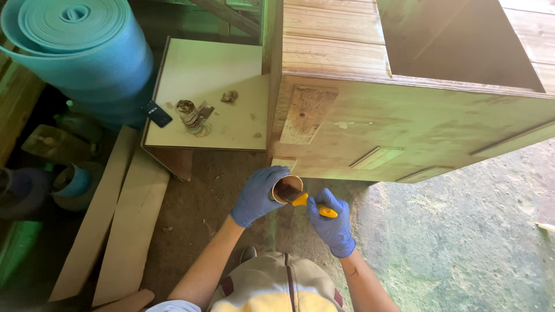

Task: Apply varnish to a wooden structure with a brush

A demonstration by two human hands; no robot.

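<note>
A small cup (287,189) is gripped by the left hand (258,195); at four o'clock, a yellow-handled brush (306,201) is clasped by the right hand (332,225).

Daylight falls from my right, brightening the concrete floor (462,242) and the face of the wooden cabinet (416,127). The left side lies in dim shadow around the blue foam roll (81,52). A greenish cast tints everything. Focus is sharp centrally; straight edges bow near the corners.
</note>
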